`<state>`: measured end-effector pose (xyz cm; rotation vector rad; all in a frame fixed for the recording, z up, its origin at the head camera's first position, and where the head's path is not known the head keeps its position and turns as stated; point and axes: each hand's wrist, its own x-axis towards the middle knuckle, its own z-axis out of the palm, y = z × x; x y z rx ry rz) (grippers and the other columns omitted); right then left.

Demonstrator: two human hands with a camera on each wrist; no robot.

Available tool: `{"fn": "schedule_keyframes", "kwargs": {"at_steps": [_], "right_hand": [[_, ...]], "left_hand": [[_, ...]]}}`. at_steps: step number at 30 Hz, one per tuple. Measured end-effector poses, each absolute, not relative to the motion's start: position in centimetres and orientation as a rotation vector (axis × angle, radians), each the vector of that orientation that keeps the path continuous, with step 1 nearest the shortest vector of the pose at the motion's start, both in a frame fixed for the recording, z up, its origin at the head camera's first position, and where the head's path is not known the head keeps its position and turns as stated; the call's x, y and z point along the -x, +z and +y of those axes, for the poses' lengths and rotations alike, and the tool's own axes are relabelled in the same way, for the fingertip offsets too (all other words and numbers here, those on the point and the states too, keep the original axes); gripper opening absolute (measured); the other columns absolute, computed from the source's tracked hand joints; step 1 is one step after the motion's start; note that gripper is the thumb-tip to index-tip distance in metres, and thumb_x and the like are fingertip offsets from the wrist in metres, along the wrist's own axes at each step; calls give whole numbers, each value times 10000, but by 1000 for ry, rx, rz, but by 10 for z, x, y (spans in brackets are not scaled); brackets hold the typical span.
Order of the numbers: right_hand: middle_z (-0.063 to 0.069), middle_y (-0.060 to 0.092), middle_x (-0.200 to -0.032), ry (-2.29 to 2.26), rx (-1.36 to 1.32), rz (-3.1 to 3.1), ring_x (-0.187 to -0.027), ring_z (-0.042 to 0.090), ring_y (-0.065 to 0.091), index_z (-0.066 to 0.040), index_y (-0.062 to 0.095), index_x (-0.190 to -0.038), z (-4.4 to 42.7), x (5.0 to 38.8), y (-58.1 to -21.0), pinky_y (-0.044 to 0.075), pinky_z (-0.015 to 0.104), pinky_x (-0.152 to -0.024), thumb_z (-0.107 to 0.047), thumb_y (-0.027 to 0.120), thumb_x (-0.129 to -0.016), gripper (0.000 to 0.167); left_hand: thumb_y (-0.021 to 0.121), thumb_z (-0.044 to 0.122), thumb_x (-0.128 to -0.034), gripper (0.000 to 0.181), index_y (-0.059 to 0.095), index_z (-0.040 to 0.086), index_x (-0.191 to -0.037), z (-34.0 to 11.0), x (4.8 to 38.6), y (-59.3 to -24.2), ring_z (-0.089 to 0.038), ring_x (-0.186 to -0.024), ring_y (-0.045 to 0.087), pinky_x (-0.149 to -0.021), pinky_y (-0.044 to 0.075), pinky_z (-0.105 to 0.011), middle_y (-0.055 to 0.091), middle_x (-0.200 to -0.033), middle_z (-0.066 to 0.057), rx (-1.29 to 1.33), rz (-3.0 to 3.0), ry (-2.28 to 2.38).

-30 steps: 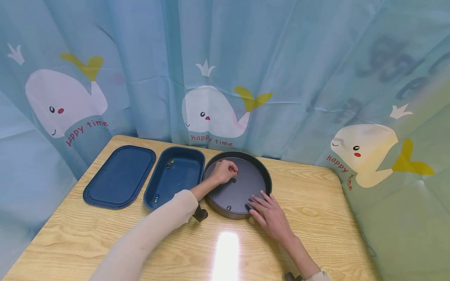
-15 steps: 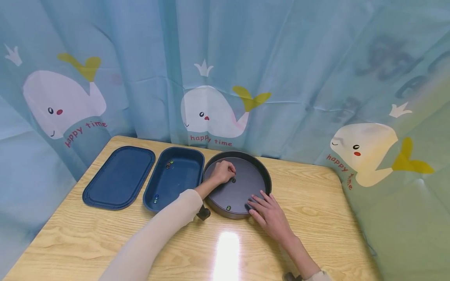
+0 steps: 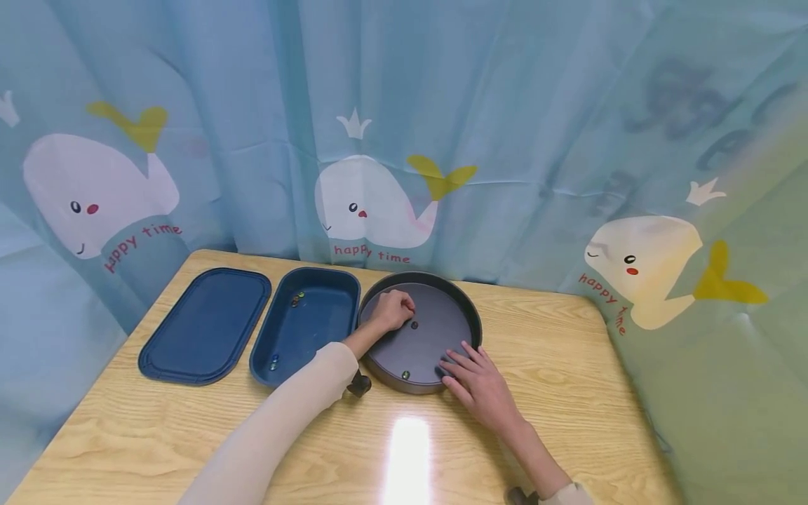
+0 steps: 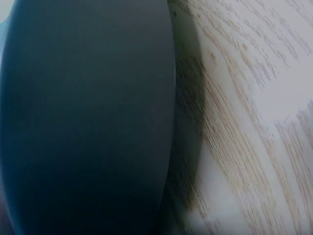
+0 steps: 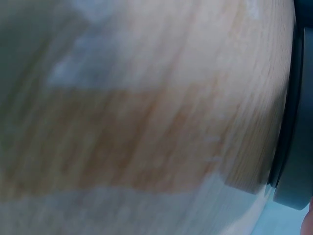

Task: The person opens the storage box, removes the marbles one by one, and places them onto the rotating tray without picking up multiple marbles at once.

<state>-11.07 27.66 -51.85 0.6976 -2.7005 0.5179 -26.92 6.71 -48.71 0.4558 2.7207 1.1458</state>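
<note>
My left hand (image 3: 393,309) is over the floor of a round dark pan (image 3: 442,330), its fingers curled. Whether something sits between the fingertips is hidden. Just beneath those fingers lies a dark marble (image 3: 414,325); a green marble (image 3: 405,375) lies by the pan's near wall. My right hand (image 3: 482,389) rests at the pan's near right rim with its fingers spread and fairly straight. In the right wrist view a fingertip (image 5: 307,223) shows beside the pan's wall (image 5: 293,147).
Left of the pan stands a deep blue rectangular tray (image 3: 322,330) holding several marbles, and beyond it lies a flat blue lid (image 3: 208,322). All sit on a wooden table (image 3: 536,330). A blue curtain (image 3: 505,105) hangs behind the table.
The head view has turned slightly, so the scene sits a little further left. My left hand has shifted slightly left within the pan. My right hand and the marbles in the pan stay put.
</note>
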Motion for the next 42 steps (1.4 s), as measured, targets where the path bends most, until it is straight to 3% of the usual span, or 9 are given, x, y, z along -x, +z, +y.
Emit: {"fn": "schedule_keyframes", "kwargs": {"at_steps": [24,31,37,42], "right_hand": [[52,627,-1340,526,-691,-2693,-1371,322,439,-148,739,-1217,276,110,-518,264,552,-1127,-318,634,-985,306],[53,626,-1341,517,-694,-2691,-1381,316,427,-147,738,-1218,277,110,-519,260,558,-1127,-330,630,-985,315],[58,625,-1342,517,-697,-2687,-1374,333,433,-142,737,-1219,276,111,-519,253,560,-1129,-335,633,-983,322],[54,622,-1347,516,-688,-2699,-1381,326,425,-146,737,-1221,276,110,-519,248,555,-1133,-331,635,-983,318]], "left_hand": [[703,98,-920,48,739,84,-892,68,272,-486,-173,-785,612,-760,507,-337,692,-840,-4,-458,2736,1065],[707,83,-917,43,727,58,-946,64,271,-483,-193,-804,624,-749,506,-343,689,-867,-36,-481,2715,1123],[720,71,-896,94,725,38,-984,58,271,-477,-201,-752,612,-721,498,-350,672,-793,-40,-490,2702,1184],[680,92,-931,130,716,49,-1049,51,272,-468,-208,-792,617,-733,504,-364,668,-854,-46,-494,2668,1227]]}}
